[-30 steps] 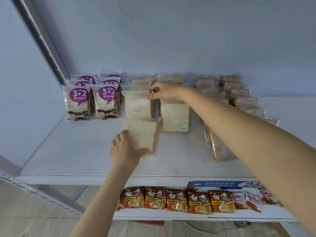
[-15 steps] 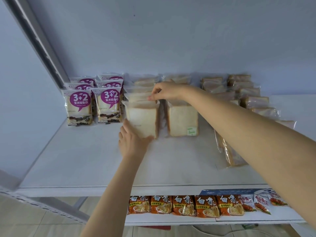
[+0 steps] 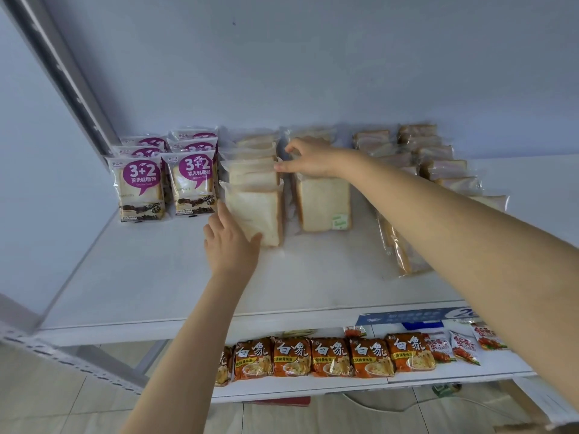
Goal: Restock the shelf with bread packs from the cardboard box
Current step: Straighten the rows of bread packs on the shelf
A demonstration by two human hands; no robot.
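Observation:
A clear pack of white bread (image 3: 255, 213) stands upright at the front of a row of like packs on the white shelf (image 3: 156, 277). My left hand (image 3: 230, 244) presses flat against its lower front, fingers spread. My right hand (image 3: 308, 159) reaches over from the right and pinches the top edges of the packs behind it. A second row, fronted by another white bread pack (image 3: 324, 205), stands just right of it. The cardboard box is out of view.
Purple "3+2" bread packs (image 3: 141, 186) stand at the left by the grey upright post (image 3: 62, 76). Brown sandwich packs (image 3: 438, 155) line the right, one lying flat (image 3: 404, 255). Orange noodle packets (image 3: 332, 357) fill the lower shelf.
The front bread pack went from lying tilted on the shelf to standing upright against its row, pushed back by my left hand. My right hand stayed on the pack tops.

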